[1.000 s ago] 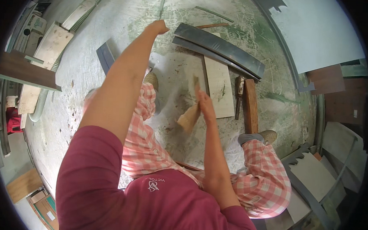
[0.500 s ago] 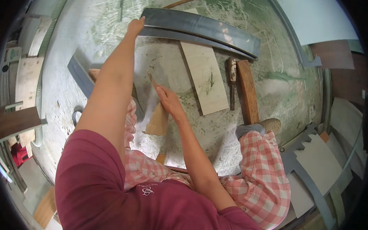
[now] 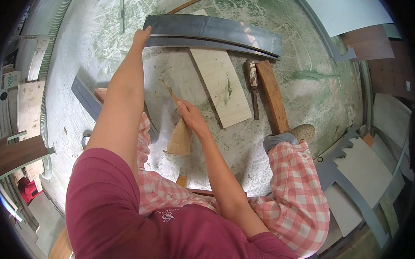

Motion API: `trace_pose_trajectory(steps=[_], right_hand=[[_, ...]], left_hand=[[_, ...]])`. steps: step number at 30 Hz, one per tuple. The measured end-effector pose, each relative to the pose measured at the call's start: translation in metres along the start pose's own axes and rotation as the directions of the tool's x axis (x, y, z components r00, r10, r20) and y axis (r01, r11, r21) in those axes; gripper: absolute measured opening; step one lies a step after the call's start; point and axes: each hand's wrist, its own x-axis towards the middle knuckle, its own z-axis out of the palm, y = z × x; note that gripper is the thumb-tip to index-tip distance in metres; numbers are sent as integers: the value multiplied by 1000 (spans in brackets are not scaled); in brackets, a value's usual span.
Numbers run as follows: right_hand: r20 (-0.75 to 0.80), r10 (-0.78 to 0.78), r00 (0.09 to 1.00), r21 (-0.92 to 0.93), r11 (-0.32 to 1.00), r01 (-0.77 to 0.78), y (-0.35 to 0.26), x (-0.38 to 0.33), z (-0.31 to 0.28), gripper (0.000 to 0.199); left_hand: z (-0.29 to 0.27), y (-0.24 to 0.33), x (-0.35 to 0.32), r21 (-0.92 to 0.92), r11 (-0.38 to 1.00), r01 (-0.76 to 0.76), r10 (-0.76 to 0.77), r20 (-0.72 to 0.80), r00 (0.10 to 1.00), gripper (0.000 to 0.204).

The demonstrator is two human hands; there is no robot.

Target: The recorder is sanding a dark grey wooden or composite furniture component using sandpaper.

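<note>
Far ahead on the floor, a long dark grey board lies crosswise with a narrower grey strip along its near edge. My left hand is stretched out to its left end, fingers closed on the corner. My right hand pinches a crumpled brown paper-like sheet, which hangs down below the fingers and pokes up in a narrow strip above them. A pale wooden board runs from under the grey board towards me. Right of it lie a chisel-like tool with a wrapped handle and a reddish-brown wood block.
My shod foot stands at the block's near end. Another dark grey board lies beyond my left forearm. A ribbed hose runs along the left side, near stacked boards. Cut panels lean at the right.
The whole view has turned slightly, so the floor things sit further left in the picture. Both hands keep their holds; the grey board shows no clear movement over the floor.
</note>
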Motion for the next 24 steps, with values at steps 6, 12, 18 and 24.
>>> trace_pose_trajectory(steps=[6, 12, 18, 24], right_hand=[[-72, 61, 996, 33, 998, -59, 16, 0, -20, 48], [-38, 25, 999, 53, 998, -23, 22, 4, -10, 48], [-80, 67, 995, 19, 998, -66, 28, 2, -18, 48], [-86, 97, 991, -8, 995, -98, 28, 0, -27, 48]], left_hand=[[30, 36, -36, -380, 892, 244, -211, 128, 969, 69], [13, 29, -16, -485, 840, 245, -259, 40, 965, 70], [21, 24, 10, -191, 980, 56, -67, -52, 996, 57], [17, 46, 2, -136, 982, 127, -119, 62, 991, 33]])
